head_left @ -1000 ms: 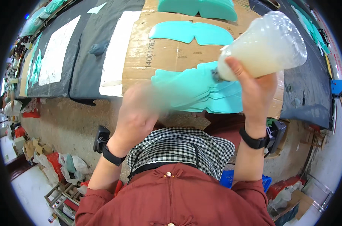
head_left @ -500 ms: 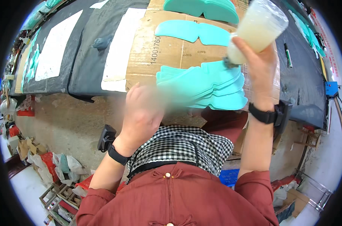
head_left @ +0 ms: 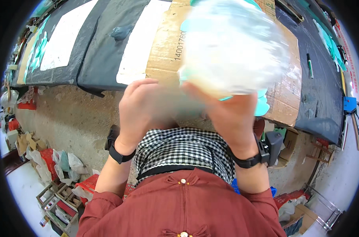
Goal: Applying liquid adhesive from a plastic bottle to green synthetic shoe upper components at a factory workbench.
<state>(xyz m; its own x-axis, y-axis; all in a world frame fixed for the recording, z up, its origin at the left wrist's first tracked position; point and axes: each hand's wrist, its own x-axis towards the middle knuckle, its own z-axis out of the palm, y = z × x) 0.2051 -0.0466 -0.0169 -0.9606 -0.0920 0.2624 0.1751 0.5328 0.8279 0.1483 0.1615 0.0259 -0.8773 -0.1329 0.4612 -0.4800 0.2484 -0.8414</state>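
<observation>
Plastic cup [head_left: 235, 47], clear and holding a pale milky liquid, is filling the upper middle of the view, tipped close to the camera and badly blurred. Right hand [head_left: 231, 118] is closing its grip around the cup's lower end, just below it at six o'clock. Left hand [head_left: 146, 110] is hovering at nine o'clock from the right hand, fingers curled; blur is hiding whether its grip is touching the cup. Behind both hands, a sheet of brown cardboard [head_left: 284, 94] is lying on the counter [head_left: 104, 55], with teal foam cut-outs [head_left: 262, 106] peeking out at four o'clock from the cup. Both wrists are wearing black bands.
</observation>
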